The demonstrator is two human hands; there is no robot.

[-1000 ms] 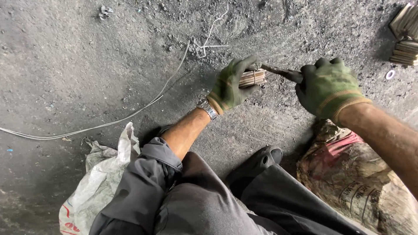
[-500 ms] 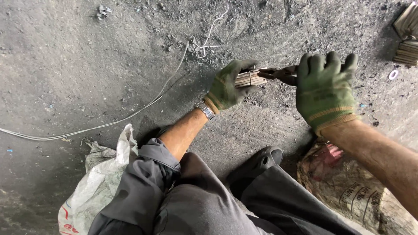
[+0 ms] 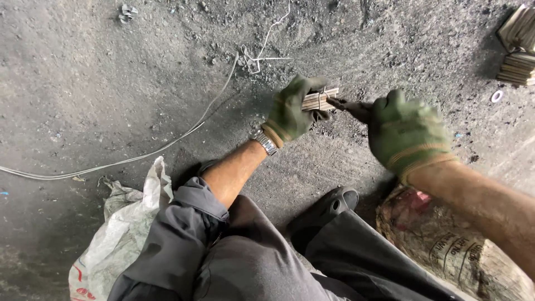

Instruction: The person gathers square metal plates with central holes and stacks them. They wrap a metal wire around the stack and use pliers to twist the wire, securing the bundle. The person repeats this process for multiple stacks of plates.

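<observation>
While both hands wear green gloves, the left hand [image 3: 292,111] clamps its fingers around a small bundle of flat metal strips [image 3: 319,99], held just above the dark gritty floor [image 3: 111,83]. Right hand [image 3: 407,131] sits just right of the bundle, fingers closed on a dark tool [image 3: 343,105] whose tip touches the bundle's wire tie. Wristwatch [image 3: 266,142] on the left wrist, below the bundle. Thin white wire [image 3: 167,147] trails away left of the bundle. White woven sack [image 3: 120,234] lies lower left, printed brown sack [image 3: 457,245] lower right. Black shoe [image 3: 329,209] below the bundle. Stacked strips [image 3: 518,50] lie far upper right, a small white ring [image 3: 496,96] near them.
</observation>
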